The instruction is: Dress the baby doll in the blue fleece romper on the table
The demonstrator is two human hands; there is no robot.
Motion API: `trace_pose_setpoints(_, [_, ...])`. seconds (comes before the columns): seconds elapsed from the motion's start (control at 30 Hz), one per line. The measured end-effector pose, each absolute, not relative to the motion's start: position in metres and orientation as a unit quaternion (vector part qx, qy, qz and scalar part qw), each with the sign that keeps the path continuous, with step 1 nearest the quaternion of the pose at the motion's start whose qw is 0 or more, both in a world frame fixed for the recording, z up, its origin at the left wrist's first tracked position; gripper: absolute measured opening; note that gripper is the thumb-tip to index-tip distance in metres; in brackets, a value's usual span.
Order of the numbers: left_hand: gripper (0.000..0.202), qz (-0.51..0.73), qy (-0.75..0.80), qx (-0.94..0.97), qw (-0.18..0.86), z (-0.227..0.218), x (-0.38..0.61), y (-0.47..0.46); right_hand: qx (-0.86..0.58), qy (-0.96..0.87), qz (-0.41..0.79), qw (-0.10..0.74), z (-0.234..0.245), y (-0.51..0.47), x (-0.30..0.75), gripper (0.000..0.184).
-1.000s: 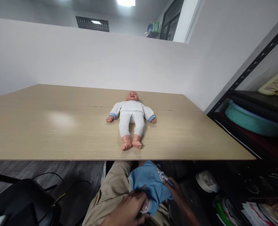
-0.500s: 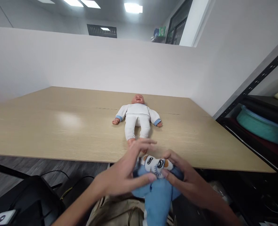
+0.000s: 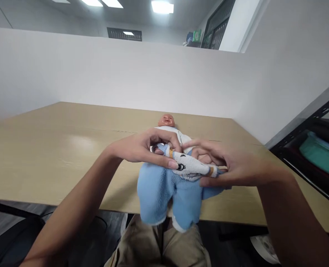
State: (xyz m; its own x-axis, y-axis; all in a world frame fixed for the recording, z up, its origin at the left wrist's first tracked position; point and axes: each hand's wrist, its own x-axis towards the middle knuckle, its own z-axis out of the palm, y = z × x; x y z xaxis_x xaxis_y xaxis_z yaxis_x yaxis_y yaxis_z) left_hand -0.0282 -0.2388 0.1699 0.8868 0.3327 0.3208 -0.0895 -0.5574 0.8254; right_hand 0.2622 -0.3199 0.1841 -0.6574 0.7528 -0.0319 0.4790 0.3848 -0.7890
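A pair of small blue baby trousers (image 3: 164, 194) with a white patterned waistband hangs in front of me over the table's near edge. My left hand (image 3: 142, 148) pinches the left end of the waistband. My right hand (image 3: 228, 167) grips its right end, stretching it between the two. Behind them a baby doll (image 3: 167, 121) in white clothes lies on its back on the wooden table (image 3: 55, 148); only its head and a bit of its chest show past my hands.
A white partition wall stands behind the table. A black metal shelf (image 3: 306, 137) with a teal basin (image 3: 322, 154) is at the right. My knees in beige trousers (image 3: 158, 246) are under the table edge. A white object lies on the floor at lower right.
Both hands have lifted the blue trousers from my lap up above the table edge and pulled the waistband apart. They now cover most of the doll.
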Motion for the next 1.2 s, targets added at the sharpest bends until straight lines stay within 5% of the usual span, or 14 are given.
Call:
trace_pose_setpoints(0.17, [0.033,0.309,0.095,0.853,0.410,0.179,-0.032,-0.216,-0.348,-0.862,0.316,0.189,0.187,-0.291,0.255,0.026])
trace_pose_setpoints(0.4, [0.028,0.339,0.109,0.824,0.441,0.186,-0.020,-0.183,-0.333,-0.790,0.341,0.386,0.186,-0.249,0.240,0.029])
trace_pose_setpoints(0.6, [0.027,0.427,0.113,0.781,0.442,0.179,-0.011,-0.162,-0.336,-0.778,0.434,0.307,0.169,-0.206,0.257,0.042])
trace_pose_setpoints(0.83, [0.025,0.429,0.101,0.783,0.439,0.170,-0.018,-0.137,-0.349,-0.706,0.423,0.448,0.161,-0.194,0.271,0.034])
trace_pose_setpoints(1.03, [0.025,0.475,0.125,0.762,0.423,0.158,-0.010,-0.129,-0.402,-0.832,0.306,0.231,0.168,-0.184,0.293,0.029])
trace_pose_setpoints(1.2, [0.028,0.391,0.172,0.792,0.436,0.156,-0.017,-0.120,-0.333,-0.802,0.308,0.389,0.155,-0.180,0.301,0.032])
